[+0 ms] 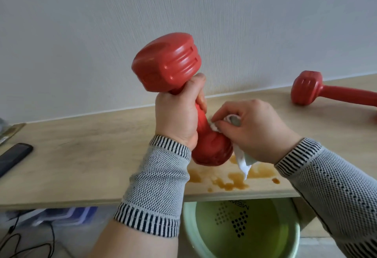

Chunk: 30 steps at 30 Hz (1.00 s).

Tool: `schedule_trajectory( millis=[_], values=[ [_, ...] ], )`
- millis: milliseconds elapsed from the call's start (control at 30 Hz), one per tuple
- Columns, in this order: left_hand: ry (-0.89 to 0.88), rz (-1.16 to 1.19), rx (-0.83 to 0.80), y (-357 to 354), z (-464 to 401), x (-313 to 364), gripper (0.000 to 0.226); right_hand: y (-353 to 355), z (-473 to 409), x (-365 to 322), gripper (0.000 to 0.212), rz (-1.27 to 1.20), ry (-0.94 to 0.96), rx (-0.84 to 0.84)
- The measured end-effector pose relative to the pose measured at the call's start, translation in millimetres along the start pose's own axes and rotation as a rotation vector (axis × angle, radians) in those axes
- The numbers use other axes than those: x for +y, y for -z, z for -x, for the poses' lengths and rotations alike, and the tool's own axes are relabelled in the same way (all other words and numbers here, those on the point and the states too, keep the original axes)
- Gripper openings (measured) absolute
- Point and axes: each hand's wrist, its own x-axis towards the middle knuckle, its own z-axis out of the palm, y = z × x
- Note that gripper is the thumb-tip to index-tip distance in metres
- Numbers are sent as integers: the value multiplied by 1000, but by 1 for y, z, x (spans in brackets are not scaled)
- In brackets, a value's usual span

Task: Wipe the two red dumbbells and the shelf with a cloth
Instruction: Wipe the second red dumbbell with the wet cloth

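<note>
- Up front, the left hand (177,115) grips a dumbbell (179,86) by its handle, tilted above the shelf (91,155).
- Just below that grip, the right hand (253,127) pinches a cloth (242,162) against the lower head.
- Well right, the second dumbbell (318,90) lies on the shelf.
- Brown spill (230,182) beneath the cloth.

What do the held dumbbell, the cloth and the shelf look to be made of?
Held dumbbell: likely moulded plastic or a vinyl shell, semi-gloss; soft highlights and crisp moulded ridges on the head.
Cloth: thin white fabric, perhaps backed pale green; it folds and hangs limp.
Shelf: pale wood-look board, probably laminate, matte; faint grain, brown stains on its surface.
</note>
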Motion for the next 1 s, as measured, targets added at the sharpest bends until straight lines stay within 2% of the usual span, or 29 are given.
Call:
schedule_trajectory(
  millis=[133,233,300,367,467,533,633,700,800,900,1000],
  values=[
    [17,-73,76,6,-2,-1,40,-3,9,-11,16,48,61,-89],
    [69,38,44,4,-1,1,37,0,4,-3,22,-8,-49,-38],
    [49,64,-11,-3,3,4,37,3,-2,3,14,-14,-137,23],
    [-14,-12,-8,-6,4,4,39,4,-2,1,5,-29,-163,20],
    [-66,-120,57,1,-2,0,39,2,7,-13,4,46,-65,-79],
    [-31,-106,90,5,-3,-2,37,1,10,-15,5,59,-12,-126],
    [20,-5,6,2,1,0,37,4,1,-4,1,-5,-115,-76],
    [-11,-7,-41,-2,5,2,37,6,-2,0,3,-33,-157,-35],
    [-66,-68,26,0,2,1,38,5,3,-9,5,20,-72,-90],
    [-16,-8,95,7,-3,1,38,3,9,-16,7,33,43,-129],
    [-6,48,33,3,0,2,37,4,3,-9,9,-1,-26,-51]
  ],
)
